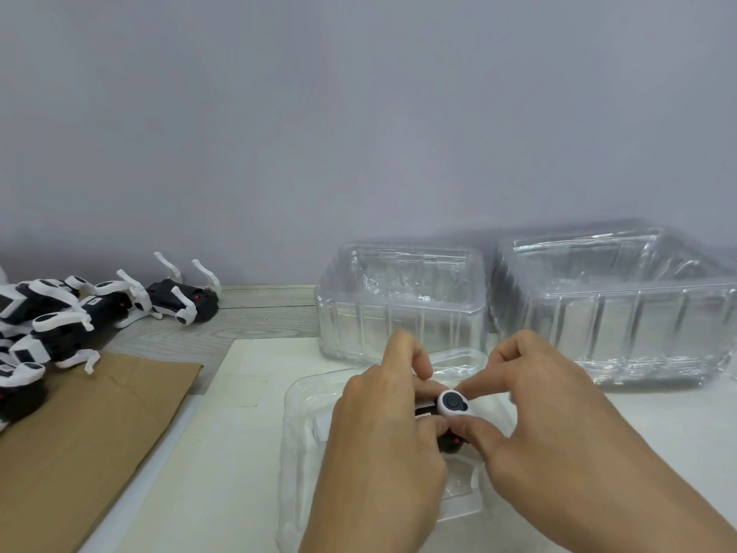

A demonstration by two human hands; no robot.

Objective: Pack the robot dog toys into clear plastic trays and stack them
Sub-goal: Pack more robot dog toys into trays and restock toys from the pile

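Left hand [383, 429] and right hand [558, 417] both pinch a black-and-white robot dog toy [448, 417] over a clear tray [303, 453] on the table [239, 393]; bare table lies left of it, tray stacks [402, 309] just behind.

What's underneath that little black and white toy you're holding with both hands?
A clear plastic tray lies under the toy, flat on a pale board. The left hand and right hand cover most of the toy, so whether it sits in the tray's moulded recess cannot be seen.
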